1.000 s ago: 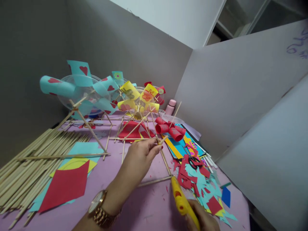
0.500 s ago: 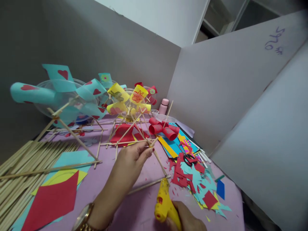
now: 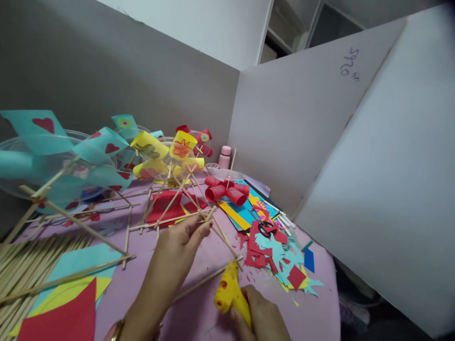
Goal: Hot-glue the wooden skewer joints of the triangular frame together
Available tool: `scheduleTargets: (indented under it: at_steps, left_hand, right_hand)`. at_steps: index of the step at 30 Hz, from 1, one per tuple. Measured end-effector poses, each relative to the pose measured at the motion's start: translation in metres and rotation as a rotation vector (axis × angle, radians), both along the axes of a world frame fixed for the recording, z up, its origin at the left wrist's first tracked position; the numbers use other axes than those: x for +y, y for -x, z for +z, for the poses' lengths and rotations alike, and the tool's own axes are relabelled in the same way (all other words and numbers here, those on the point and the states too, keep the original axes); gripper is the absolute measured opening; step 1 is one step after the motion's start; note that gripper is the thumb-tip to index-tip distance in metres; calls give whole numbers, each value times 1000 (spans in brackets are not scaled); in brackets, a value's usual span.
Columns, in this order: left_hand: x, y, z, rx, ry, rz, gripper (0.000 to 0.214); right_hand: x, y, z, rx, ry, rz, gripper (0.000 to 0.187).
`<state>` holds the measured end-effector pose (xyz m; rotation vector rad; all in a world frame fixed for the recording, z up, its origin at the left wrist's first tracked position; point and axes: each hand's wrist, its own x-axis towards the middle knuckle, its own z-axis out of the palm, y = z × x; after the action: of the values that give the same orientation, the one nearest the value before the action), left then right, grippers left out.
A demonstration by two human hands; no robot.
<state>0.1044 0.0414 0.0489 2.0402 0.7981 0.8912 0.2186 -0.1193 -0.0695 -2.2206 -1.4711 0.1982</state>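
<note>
My left hand (image 3: pixel 181 239) pinches a short wooden stick (image 3: pixel 209 215) at the crossing of a frame of thin wooden sticks (image 3: pixel 216 234) on the purple table (image 3: pixel 199 312). My right hand (image 3: pixel 261 317) is wrapped round a yellow glue gun (image 3: pixel 229 291). The gun's nozzle points up at the lower joint of the stick frame, close to it. Behind the frame stand paper pinwheels on stick stands: a teal one with red hearts (image 3: pixel 53 156) and a yellow one (image 3: pixel 167 154).
A bundle of wooden sticks (image 3: pixel 24 265) lies at the left, with red, yellow and teal paper sheets (image 3: pixel 64 303) beside it. Cut paper scraps (image 3: pixel 280 255) and coloured sheets lie at the right. A pink bottle (image 3: pixel 224 157) stands at the back. Grey partition walls (image 3: pixel 320 142) enclose the table.
The view has swung to the right, so everything sits further left. The glue gun in my right hand has moved left and up toward the stick joint. My left hand keeps its pinch.
</note>
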Motion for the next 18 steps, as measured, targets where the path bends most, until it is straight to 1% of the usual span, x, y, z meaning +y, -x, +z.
scheduleTargets:
  at_steps: [2, 4, 10, 13, 18]
  left_hand:
    - [0, 0, 1, 19, -2, 7, 26]
    - [1, 0, 2, 37, -5, 16, 28]
    - [5, -2, 2, 44, -5, 37, 30]
    - [6, -3, 0, 27, -11, 24, 28]
    - [5, -3, 0, 15, 49, 39, 30]
  right_hand:
    - [1, -1, 5, 56, -12, 22, 22]
    - [3, 0, 7, 68, -27, 6, 22]
    - [5, 6, 2, 60, -75, -52, 21]
    - [5, 7, 4, 49, -77, -66, 21]
    - [3, 4, 9, 45, -109, -36, 28]
